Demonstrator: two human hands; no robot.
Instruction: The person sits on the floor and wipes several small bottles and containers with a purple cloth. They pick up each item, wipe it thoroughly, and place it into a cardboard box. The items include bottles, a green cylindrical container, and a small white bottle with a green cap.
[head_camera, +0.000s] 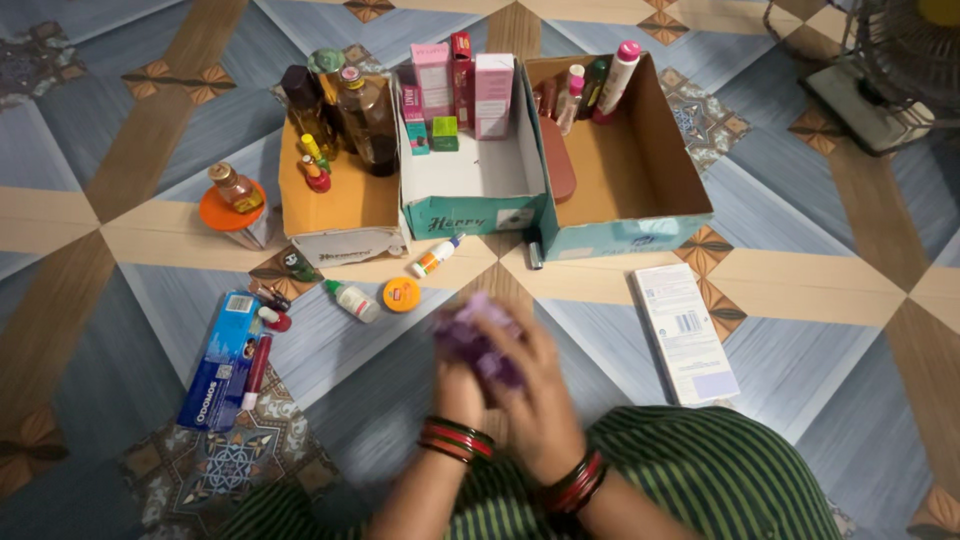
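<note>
Both hands — left, right — clasp together around a purple thing, blurred, below the boxes.

3 open boxes stand side by side on the tiled floor: a brown box with a white front on the left, a teal and white box in the middle, a larger teal box on the right. At the back of the middle box stand 2 pink cartons and a red carton. A flat white carton lies before the right box. A long blue carton lies toward the floor's left side.
</note>
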